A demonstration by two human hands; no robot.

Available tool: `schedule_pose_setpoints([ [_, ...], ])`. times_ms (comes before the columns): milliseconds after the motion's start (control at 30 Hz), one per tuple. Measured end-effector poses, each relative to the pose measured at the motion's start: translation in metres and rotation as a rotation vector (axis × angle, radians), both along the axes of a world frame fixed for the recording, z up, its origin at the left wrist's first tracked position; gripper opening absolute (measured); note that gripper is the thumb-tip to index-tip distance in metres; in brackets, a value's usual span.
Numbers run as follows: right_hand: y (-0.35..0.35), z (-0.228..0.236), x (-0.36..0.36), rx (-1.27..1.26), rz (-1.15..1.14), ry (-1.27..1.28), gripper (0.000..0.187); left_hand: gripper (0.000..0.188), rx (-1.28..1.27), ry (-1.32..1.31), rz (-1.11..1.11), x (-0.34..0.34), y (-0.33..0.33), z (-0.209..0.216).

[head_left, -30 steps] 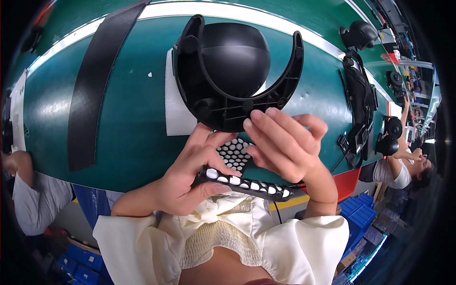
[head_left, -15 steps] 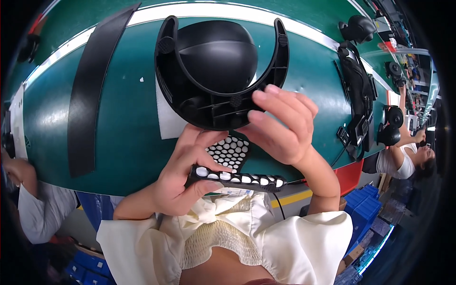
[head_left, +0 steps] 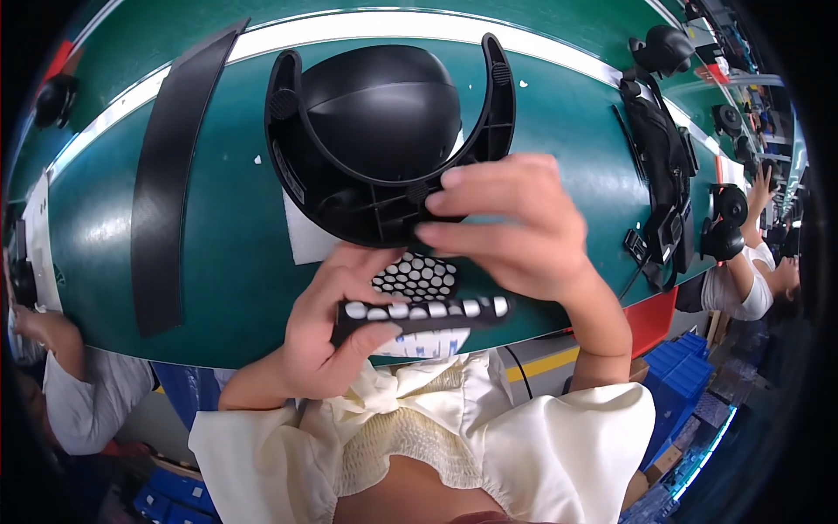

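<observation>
My left hand [head_left: 327,323] is closed round a black strip with white dots [head_left: 436,311], its thumb below and fingers above. Under the strip hangs white backing [head_left: 428,342] with blue marks. Just behind it a black sheet dotted with white rounds [head_left: 415,278] shows; I cannot tell whether the two are one piece. A black U-shaped plastic part [head_left: 336,205] with ribs and round textured patches lies beyond, curving round a glossy black dome [head_left: 384,109]. My right hand [head_left: 524,218], slightly blurred, has bent, separated fingertips at its ribs. Nothing shows in those fingers.
A long black flat strip [head_left: 175,166] lies at left on the green table [head_left: 236,288]. White sheet [head_left: 305,231] shows under the U-shaped part. Black straps and small devices [head_left: 659,175] lie at right. Blue crates [head_left: 676,380] stand below right. Other people sit at both sides.
My right hand has moved left along the ribs, its fingers straighter across the part. The dotted strip in my left hand has tilted, showing more white backing. The view has shifted slightly.
</observation>
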State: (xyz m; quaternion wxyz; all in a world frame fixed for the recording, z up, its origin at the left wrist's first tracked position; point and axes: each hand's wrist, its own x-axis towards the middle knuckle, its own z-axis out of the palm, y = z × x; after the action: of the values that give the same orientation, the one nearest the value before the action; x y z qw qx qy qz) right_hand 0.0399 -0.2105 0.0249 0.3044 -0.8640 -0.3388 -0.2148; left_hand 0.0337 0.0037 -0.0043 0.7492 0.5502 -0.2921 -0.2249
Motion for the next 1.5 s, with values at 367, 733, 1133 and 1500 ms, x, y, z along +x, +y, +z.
schedule_pose_setpoints([
  [367,0.006,0.020,-0.030,0.131,-0.062,0.344,0.027,0.020,0.214,-0.002,0.247,-0.011,0.000,0.006],
  [733,0.006,0.006,-0.040,0.288,-0.067,0.242,0.019,0.021,0.275,-0.186,0.276,-0.014,0.005,0.004],
  [1133,-0.014,0.002,-0.019,0.812,-0.223,0.548,0.007,0.020,0.033,-0.092,0.337,-0.011,-0.016,0.003],
  [1500,-0.015,0.004,-0.009,0.679,-0.194,0.576,0.009,0.021,0.176,-0.234,0.177,-0.002,-0.006,-0.001],
])
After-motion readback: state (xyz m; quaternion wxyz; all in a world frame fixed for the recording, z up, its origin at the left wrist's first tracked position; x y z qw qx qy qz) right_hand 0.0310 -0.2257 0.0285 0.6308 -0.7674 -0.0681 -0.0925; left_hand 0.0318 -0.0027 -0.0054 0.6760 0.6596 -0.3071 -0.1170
